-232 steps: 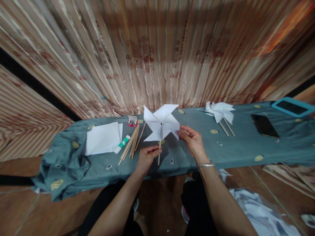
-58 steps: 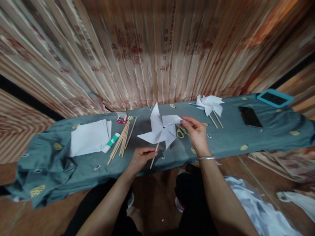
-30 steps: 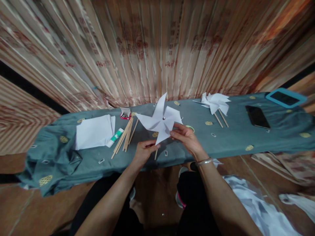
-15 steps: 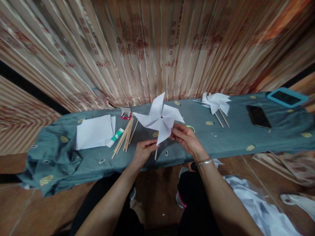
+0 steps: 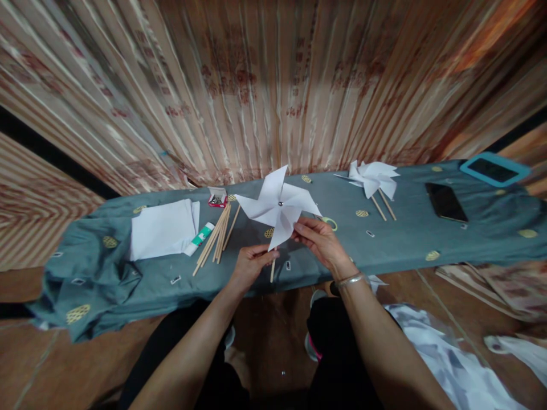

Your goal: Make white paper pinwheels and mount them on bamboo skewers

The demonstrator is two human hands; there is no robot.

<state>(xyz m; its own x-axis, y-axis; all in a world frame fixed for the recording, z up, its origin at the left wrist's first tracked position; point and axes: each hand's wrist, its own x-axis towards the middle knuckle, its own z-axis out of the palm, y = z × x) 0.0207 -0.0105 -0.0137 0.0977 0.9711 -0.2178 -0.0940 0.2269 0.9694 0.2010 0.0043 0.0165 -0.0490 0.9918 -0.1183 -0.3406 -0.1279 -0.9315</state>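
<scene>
Going left to right along the desk [image 5: 410, 250]: a stack of white paper [image 5: 162, 229] lies at my ten o'clock, with a glue stick [image 5: 198, 238] just beside it and a bundle of wooden sticks [image 5: 217, 237] next. My left hand [image 5: 250, 265] has its fingers pinched on the stick [image 5: 272, 270] of the pinwheel [image 5: 277, 206], which stands upright at twelve o'clock over the desk. My right hand [image 5: 318, 242] nips the edge of the lower right blade between thumb and fingertips. I judge this to be the checking step: the pin is in, and the blades want setting. The next move calls for a light touch, since the paper creases easily. Finished pinwheels [image 5: 376, 179] lie at two o'clock, with a phone [image 5: 445, 201] past them. The upper stick is hidden behind the blades, and the small box [image 5: 217, 197] is too blurred to read.
</scene>
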